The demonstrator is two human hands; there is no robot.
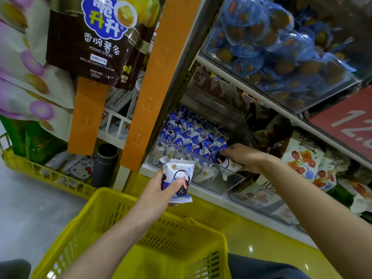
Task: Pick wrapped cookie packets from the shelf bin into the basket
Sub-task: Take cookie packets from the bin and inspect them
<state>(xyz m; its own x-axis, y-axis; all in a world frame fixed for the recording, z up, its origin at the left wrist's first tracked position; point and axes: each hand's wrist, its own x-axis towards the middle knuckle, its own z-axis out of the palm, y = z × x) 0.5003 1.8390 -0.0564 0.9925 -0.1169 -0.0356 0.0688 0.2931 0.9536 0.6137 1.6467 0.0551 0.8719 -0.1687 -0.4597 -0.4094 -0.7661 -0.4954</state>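
A clear shelf bin (161, 156) holds several blue-and-white wrapped cookie packets (187, 133). My left hand (159, 190) grips one such packet (178, 179) in front of the bin, above the far rim of the yellow basket (112, 200). My right hand (241, 158) reaches into the bin from the right and pinches another packet (222, 160) at the bin's front right corner. The basket stands below my arms, and its inside looks bare where visible.
An orange upright (153, 77) with hanging potato-stick bags (94, 41) stands left of the bin. A second yellow basket (30, 168) with goods sits at the left. Bins of blue-wrapped snacks (271, 43) hang above, and red-printed snack bags (302, 160) lie to the right.
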